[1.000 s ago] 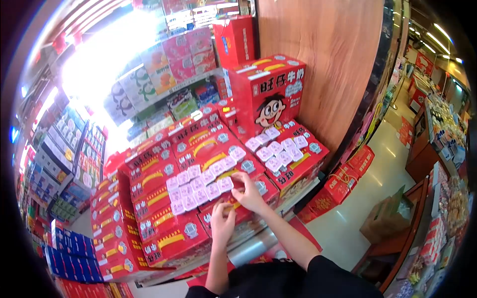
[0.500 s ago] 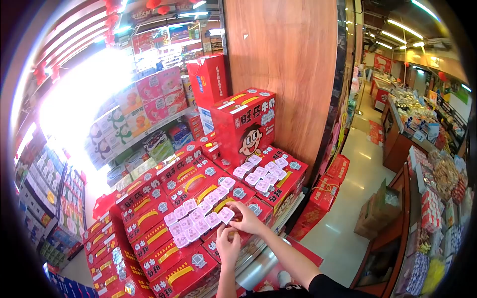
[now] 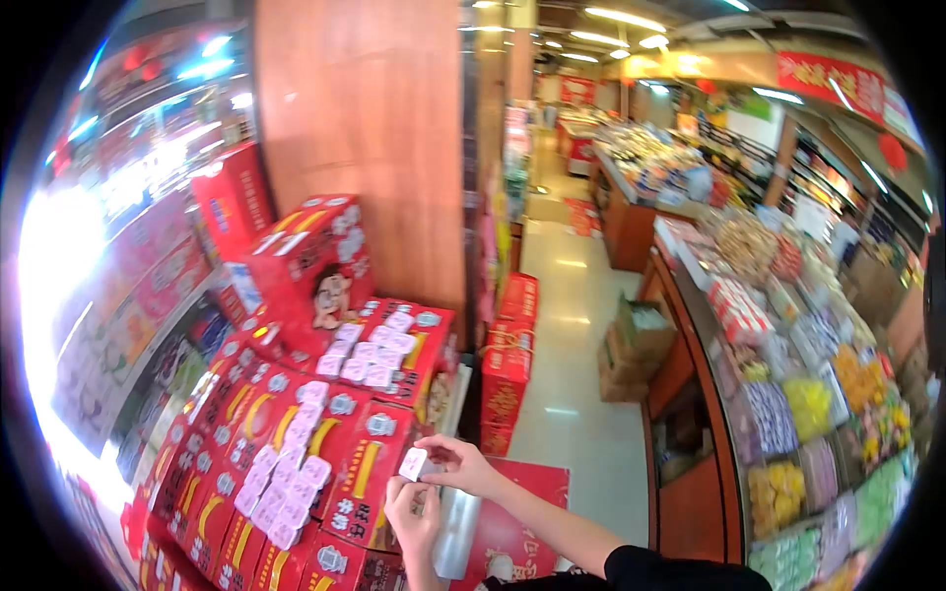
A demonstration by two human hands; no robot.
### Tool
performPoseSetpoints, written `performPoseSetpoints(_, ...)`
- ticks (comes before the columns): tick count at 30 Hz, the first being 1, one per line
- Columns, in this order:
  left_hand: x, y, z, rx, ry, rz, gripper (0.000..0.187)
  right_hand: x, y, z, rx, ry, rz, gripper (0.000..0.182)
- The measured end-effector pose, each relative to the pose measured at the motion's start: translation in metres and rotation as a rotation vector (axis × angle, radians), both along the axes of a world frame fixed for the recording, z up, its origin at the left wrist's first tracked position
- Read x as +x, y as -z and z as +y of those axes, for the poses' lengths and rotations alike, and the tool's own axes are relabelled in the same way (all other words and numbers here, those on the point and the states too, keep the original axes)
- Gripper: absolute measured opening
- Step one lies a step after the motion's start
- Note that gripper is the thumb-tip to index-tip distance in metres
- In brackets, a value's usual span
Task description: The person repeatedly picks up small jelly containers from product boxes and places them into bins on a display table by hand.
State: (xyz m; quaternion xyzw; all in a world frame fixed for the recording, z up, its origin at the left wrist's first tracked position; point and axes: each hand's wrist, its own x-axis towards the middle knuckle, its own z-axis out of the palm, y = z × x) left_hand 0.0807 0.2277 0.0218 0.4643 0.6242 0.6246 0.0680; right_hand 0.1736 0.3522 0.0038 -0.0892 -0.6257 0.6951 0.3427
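A small white square pack (image 3: 413,464) with a pinkish printed face is raised above the front edge of the red cartons. My right hand (image 3: 461,469) pinches its right side between thumb and fingers. My left hand (image 3: 414,512) is just below, with curled fingers closed against the pack's lower edge. Several similar white-and-pink packs (image 3: 286,488) lie side by side in a patch on the cartons to the left. Another group of these packs (image 3: 376,353) lies farther back on a red carton (image 3: 414,379).
Stacked red milk cartons (image 3: 251,419) fill the left, with a taller red box (image 3: 315,261) standing against a wooden pillar (image 3: 360,128). An aisle floor (image 3: 572,335) runs ahead on the right. Beyond are cardboard boxes (image 3: 636,350) and a counter of bagged goods (image 3: 778,394).
The view has swung right, so the cartons now sit farther left. Both hands have lifted the pack away from the patch, toward the cartons' front edge.
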Motion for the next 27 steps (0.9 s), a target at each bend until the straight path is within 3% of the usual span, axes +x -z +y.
performPoseSetpoints(4,0.07,0.001,0.012,0.086,0.264,-0.035,0.009,0.106,0.011,-0.015,-0.115,0.099,0.151,0.049)
performPoseSetpoints(15,0.338,0.045,-0.008,-0.29,1.242,0.038,0.017,0.441,0.072,-0.199,-0.121,0.877,-0.105,0.041)
performPoseSetpoints(22,0.494,0.076,-0.047,-0.51,1.654,0.116,0.016,0.547,0.107,-0.314,-0.158,1.313,0.025,0.038)
performPoseSetpoints(26,0.549,0.08,-0.068,-0.737,1.804,-0.148,0.018,0.584,0.096,-0.351,-0.214,1.447,0.101,0.04)
performPoseSetpoints(27,0.56,0.083,-0.069,-0.658,1.881,-0.137,0.023,0.59,0.102,-0.358,-0.201,1.476,0.096,0.04)
